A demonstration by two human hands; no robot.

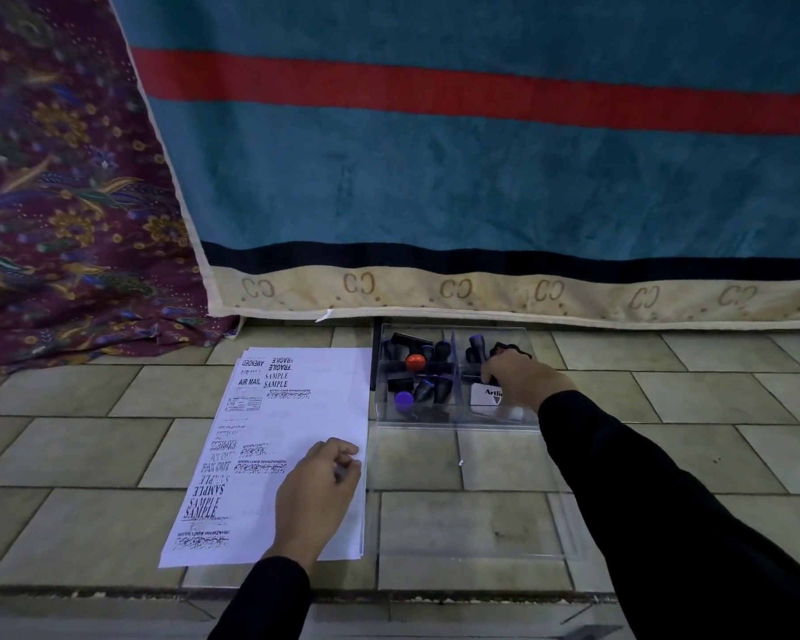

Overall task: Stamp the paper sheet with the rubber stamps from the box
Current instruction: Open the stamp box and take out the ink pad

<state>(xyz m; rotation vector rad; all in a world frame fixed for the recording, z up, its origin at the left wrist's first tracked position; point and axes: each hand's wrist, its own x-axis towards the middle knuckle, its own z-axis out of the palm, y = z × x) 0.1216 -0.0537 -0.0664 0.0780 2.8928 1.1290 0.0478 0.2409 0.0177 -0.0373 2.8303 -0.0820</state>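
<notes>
A white paper sheet point(296, 422) with several black stamp prints lies on the tiled floor. My left hand point(317, 494) rests on its lower right part, fingers curled into a loose fist with nothing visible in it. To the right stands a clear plastic box point(453, 420) holding several dark rubber stamps point(435, 390), one with an orange knob point(415, 361) and one with a purple knob point(403, 399). My right hand point(520, 378) reaches into the box's right compartment, and its fingers close around a black stamp point(504, 349) there. A white ink pad point(486, 397) lies under that hand.
The box's clear lid point(472, 501) lies open flat on the floor toward me. A teal blanket with a red stripe point(481, 177) hangs behind the box. Purple floral cloth point(65, 200) drapes at the left. A floor step edge point(389, 593) runs along the bottom.
</notes>
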